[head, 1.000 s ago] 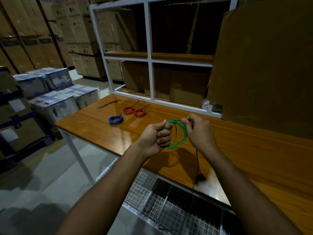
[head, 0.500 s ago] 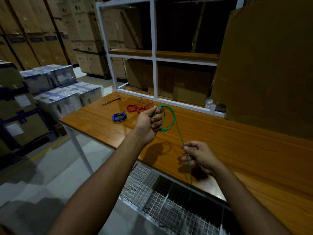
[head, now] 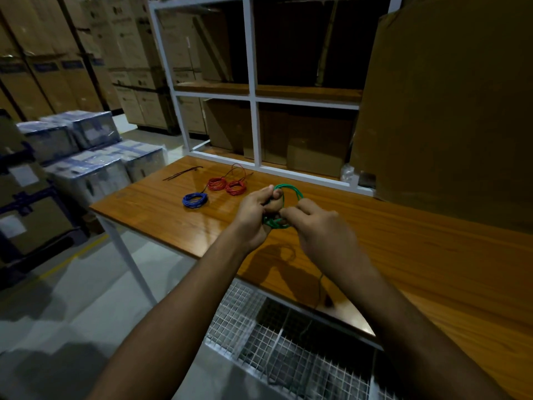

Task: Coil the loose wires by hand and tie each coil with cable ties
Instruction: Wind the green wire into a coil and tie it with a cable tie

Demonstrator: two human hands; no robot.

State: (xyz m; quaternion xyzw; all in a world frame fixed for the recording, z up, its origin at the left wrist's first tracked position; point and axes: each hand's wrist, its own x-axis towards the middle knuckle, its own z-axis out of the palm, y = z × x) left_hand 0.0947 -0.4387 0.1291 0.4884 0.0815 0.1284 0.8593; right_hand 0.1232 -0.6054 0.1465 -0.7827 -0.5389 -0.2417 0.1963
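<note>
above the table (head: 432, 255), the left hand (head: 253, 215) grips the green coil (head: 291, 190) to keep its loops together while the right hand (head: 320, 226) pinches the wire to feed another turn (cable ties (head: 184, 174) wait nearby).

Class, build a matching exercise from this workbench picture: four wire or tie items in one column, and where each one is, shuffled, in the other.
1 green wire coil
2 blue coil
3 red coils
4 black cable ties

A farthest left on the table
B held in both hands
C flat, nearest the left hand
D beside each other near the white shelf frame

1-B, 2-C, 3-D, 4-A
</note>
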